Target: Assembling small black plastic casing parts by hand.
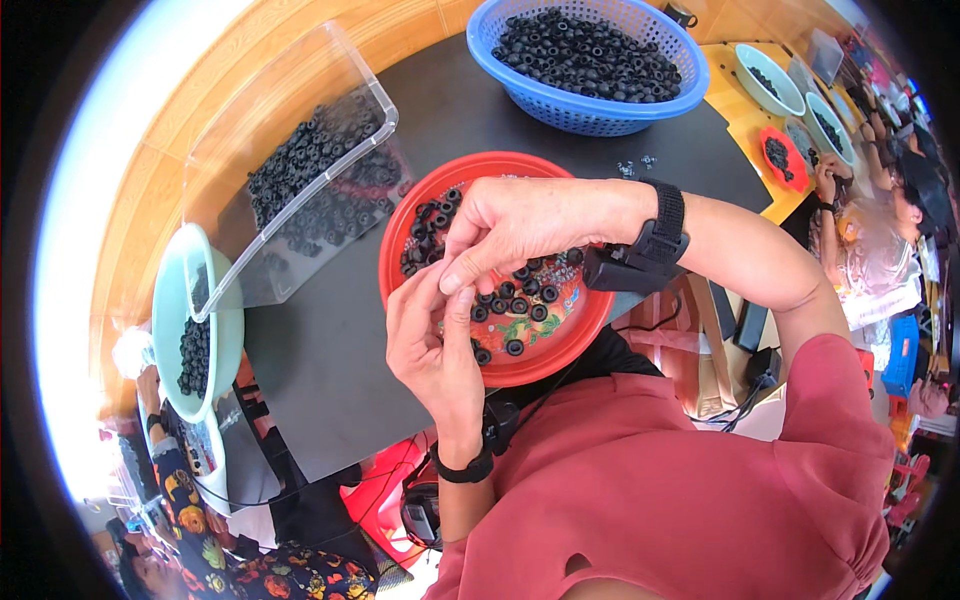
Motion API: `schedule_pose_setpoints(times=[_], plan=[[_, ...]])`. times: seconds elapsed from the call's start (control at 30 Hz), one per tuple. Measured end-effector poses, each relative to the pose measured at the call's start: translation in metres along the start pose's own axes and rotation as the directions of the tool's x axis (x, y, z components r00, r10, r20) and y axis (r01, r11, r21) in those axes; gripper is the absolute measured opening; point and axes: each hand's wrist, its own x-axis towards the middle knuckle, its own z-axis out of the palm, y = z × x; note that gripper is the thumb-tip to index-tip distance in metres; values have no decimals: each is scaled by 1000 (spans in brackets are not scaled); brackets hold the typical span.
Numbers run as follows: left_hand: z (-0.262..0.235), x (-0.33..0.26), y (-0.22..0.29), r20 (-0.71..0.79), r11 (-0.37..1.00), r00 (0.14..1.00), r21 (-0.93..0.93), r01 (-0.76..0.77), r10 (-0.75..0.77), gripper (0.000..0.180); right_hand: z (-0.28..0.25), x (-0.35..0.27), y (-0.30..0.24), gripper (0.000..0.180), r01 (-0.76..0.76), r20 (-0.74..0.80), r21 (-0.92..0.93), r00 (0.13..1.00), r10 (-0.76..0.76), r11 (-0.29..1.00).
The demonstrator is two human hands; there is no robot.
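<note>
Over a round red tray (548,368), my left hand (432,345) and my right hand (525,222) meet, fingertips pinched together. Whatever small thing is between the fingers is hidden from view. Under them in the tray lie many small black ring-shaped parts (517,306), with a group of the same kind (436,218) toward its far left. Small clear bits are scattered among the rings on the tray's patterned bottom. Both wrists wear black straps, and a black box sits under the right one.
The tray rests on a dark grey table (320,390). A clear plastic bin (340,165) of black parts lies tilted at the left, by a pale green basin (232,345). A blue perforated basket (590,118) heaped with black parts stands at the back. Other people work at both sides.
</note>
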Motion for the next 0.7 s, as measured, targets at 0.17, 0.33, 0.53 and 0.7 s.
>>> schedule_pose_setpoints(times=[0.17,0.33,0.53,0.7], plan=[[-5,1,-4,5,970,984,-168,178,-180,24,-23,9,17,19,91,-255,-421,943,-214,902],[-6,3,-3,87,841,938,-421,339,-334,26,-39,37,34,9,-49,-245,-933,811,-531,356],[-11,4,-8,202,754,907,-504,421,-370,32,-34,49,45,15,-56,-170,-974,820,-547,219],[-18,5,-13,301,585,866,-644,494,-399,30,-34,39,37,12,-51,-230,-921,872,-433,387]])
